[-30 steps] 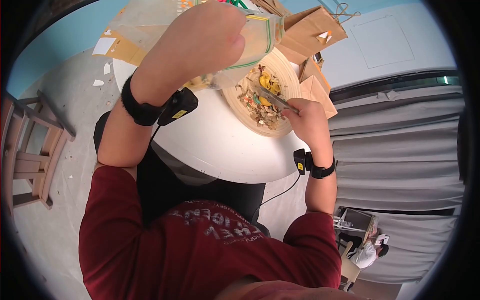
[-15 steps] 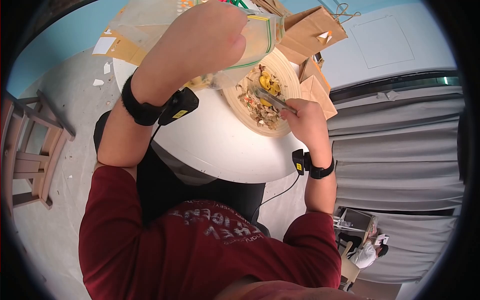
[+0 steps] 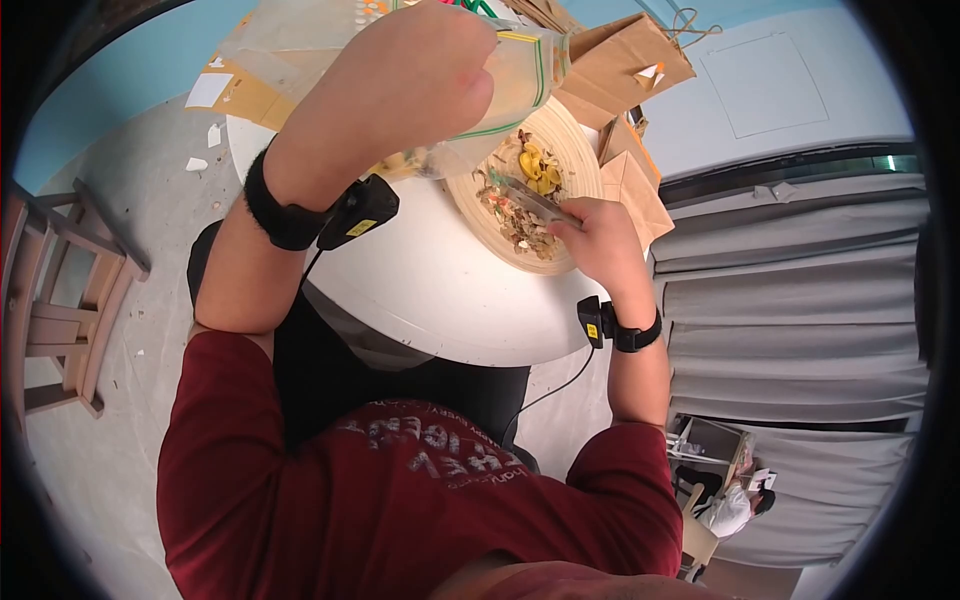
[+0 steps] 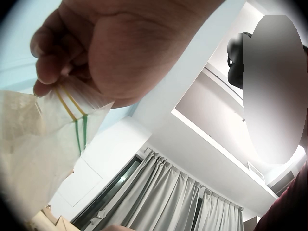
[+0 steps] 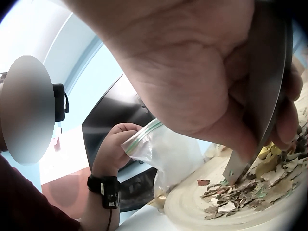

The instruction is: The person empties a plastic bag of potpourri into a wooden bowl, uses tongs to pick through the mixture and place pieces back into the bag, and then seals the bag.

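My left hand [image 3: 420, 70] grips the top edge of a clear zip bag [image 3: 515, 85] with yellow and green seal strips, beside a round pale wooden plate [image 3: 588, 175]. Fingers pinch the bag's corner in the left wrist view. Over the plate, my right hand [image 3: 608, 245] holds metal tongs [image 3: 540, 203], tips down among dry brown flakes [image 5: 233, 197]. A small green bit shows right at the tips. Curled yellow pieces [image 3: 540, 165] lie on the flakes. Pale yellowish contents show low in the bag.
The plate stands on a round white table [image 3: 420, 270]. Brown paper bags [image 3: 620, 65] stand behind and right of it. Cardboard and plastic sheeting [image 3: 270, 60] lie at the far left. A wooden chair [image 3: 75, 300] is on the floor at left; another person sits far off at right.
My right hand has shifted slightly left and nearer me, and the tong tips have moved off the yellow pieces to the flakes on the left. The left hand and bag stay put.
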Demonstrator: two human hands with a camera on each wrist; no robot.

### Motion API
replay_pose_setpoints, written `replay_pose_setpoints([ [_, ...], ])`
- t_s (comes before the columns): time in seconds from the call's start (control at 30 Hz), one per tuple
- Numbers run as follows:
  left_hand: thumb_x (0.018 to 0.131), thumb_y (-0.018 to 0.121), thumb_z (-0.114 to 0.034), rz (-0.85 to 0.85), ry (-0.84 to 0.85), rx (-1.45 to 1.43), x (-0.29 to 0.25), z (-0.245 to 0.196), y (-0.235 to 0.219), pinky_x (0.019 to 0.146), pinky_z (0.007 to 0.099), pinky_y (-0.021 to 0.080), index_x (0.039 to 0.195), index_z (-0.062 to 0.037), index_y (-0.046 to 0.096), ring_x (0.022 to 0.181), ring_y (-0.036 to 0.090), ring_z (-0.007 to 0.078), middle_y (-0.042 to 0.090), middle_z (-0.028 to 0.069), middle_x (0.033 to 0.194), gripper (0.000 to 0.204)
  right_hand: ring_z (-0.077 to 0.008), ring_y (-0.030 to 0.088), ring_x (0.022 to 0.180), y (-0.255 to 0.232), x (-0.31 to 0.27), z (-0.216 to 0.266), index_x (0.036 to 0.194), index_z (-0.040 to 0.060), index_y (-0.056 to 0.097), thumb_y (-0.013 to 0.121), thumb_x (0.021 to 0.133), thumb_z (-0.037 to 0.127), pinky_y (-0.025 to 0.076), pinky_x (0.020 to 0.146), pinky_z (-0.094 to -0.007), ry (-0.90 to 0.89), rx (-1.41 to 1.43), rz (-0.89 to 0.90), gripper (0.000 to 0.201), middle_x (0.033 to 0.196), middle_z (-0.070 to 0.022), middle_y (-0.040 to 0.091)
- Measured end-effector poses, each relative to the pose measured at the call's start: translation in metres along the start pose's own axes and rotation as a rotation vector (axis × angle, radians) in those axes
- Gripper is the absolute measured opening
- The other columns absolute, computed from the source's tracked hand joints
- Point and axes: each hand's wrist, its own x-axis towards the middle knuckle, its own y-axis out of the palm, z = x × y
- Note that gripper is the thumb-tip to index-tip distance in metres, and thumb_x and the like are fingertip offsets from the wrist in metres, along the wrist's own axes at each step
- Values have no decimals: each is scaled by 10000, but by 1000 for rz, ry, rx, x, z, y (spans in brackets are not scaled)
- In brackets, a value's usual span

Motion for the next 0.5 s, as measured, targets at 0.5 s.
replay_pose_setpoints([
  [0.5, 803, 572, -87, 11, -5, -34, -1, 1, 2, 613, 503, 468, 725, 12, 610, 644, 571, 438, 573, 233, 679, 132, -186, 657, 639, -42, -5, -12, 1027, -15, 767, 766, 872, 107, 519, 638, -327, 51, 248, -293, 197, 738, -144, 695],
])
